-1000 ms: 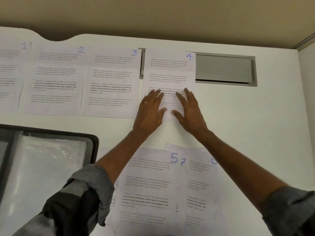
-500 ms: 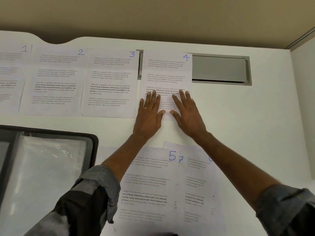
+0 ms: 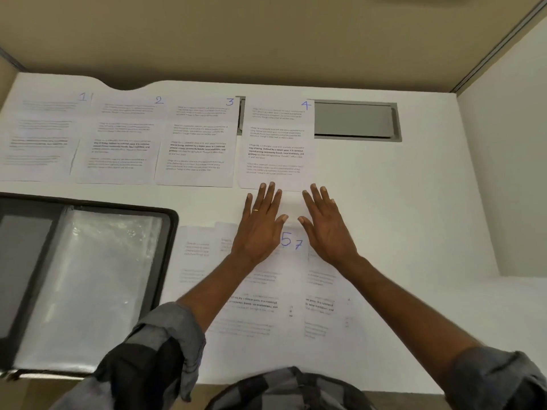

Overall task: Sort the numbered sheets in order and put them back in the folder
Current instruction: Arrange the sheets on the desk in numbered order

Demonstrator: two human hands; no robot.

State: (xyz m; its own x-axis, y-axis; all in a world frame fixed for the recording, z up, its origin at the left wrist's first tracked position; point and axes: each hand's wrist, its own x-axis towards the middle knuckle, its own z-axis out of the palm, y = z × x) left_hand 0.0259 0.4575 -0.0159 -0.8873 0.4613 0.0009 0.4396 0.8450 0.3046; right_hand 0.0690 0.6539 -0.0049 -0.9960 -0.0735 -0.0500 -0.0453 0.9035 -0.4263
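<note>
Four printed sheets lie in a row along the back of the white desk: sheet 1, sheet 2, sheet 3 and sheet 4. Nearer to me is a loose pile with sheet 5 on top and sheet 7 showing beneath it. My left hand and my right hand are flat with fingers straight, side by side between sheet 4 and the pile. The left fingertips just reach sheet 4's lower edge. The open black folder with clear plastic sleeves lies at the left.
A grey cable hatch is set into the desk behind sheet 4, partly covered by it. A white partition stands at the right and a beige wall runs along the back. Bare desk shows right of sheet 4.
Both hands slid back toward me off sheet 4's lower half, down to its bottom edge and over the top of the pile. Sheet 4 stayed in the row.
</note>
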